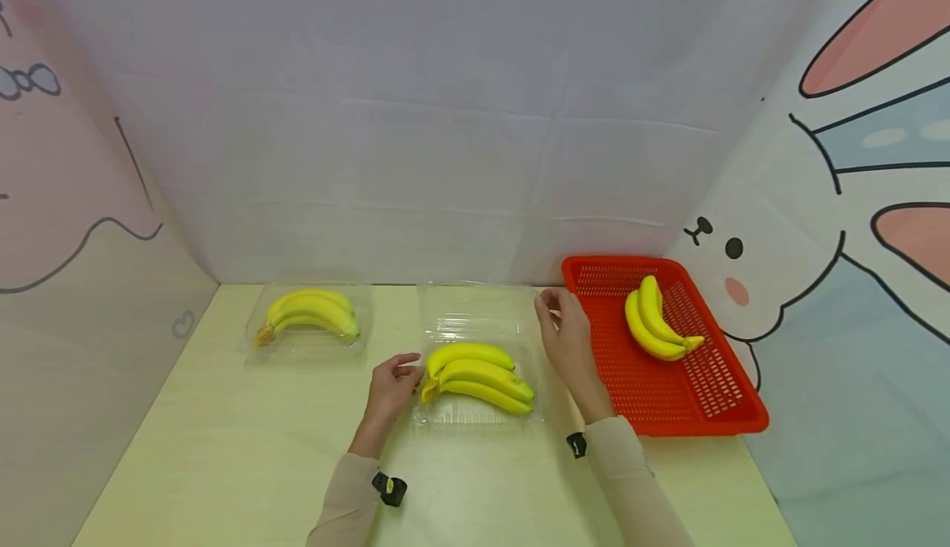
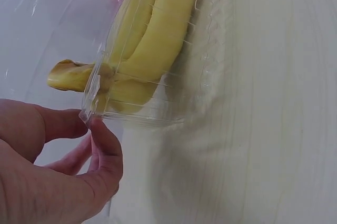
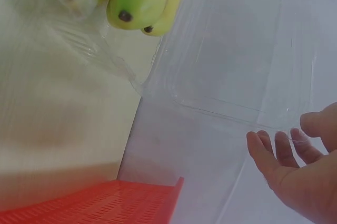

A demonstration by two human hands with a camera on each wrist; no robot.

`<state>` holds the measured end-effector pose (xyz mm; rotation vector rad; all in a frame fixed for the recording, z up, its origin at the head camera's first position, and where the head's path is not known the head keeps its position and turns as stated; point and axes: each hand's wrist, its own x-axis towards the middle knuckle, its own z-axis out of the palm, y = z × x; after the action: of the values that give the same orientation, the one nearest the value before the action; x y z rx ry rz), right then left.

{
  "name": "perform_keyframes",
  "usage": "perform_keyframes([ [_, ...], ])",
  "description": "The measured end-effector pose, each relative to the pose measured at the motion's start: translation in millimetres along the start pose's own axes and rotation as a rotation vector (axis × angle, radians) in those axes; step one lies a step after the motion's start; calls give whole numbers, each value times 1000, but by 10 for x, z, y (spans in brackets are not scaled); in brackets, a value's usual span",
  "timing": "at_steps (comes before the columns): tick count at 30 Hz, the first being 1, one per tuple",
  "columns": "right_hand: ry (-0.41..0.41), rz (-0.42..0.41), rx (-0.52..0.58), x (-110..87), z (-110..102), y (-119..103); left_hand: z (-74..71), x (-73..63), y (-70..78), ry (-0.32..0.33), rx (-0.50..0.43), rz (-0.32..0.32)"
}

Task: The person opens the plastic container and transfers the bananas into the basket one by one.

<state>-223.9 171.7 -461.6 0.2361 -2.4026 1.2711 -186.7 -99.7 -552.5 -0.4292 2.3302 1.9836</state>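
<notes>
Bananas [image 1: 478, 375] lie left–right in clear tray [image 1: 463, 420] on table [image 1: 282, 440]; left grip [image 1: 393, 386] pinches tray's left rim. Open lid [image 1: 475, 308] beyond; right grip [image 1: 570, 334] nearer, at its right corner; cannot tell if pinching.

The bananas [image 1: 478, 378] at centre are yellow with greenish tips, their container [image 1: 478, 306] colourless; at right, the basket [image 1: 705, 429] is red, the black-outlined rabbit [image 1: 787, 258] white, its ears pink.
</notes>
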Motion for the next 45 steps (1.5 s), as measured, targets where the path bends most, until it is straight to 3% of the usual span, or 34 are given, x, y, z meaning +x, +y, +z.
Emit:
perform_keyframes([
  [9, 60, 56, -20, 174, 137, 9, 14, -10, 26, 15, -15, 3],
  [18, 64, 124, 58, 295, 225, 70, 24, -6, 9, 22, -22, -21],
  [28, 39, 144, 9, 408, 356, 165, 37, 1, -44, 20, -30, -19],
  [37, -22, 249, -92, 440, 418, 285, 58, 8, -36, 32, -32, -15],
  [45, -62, 291, -182, 437, 455, 351, 64, 6, -63, 39, -31, -15],
])
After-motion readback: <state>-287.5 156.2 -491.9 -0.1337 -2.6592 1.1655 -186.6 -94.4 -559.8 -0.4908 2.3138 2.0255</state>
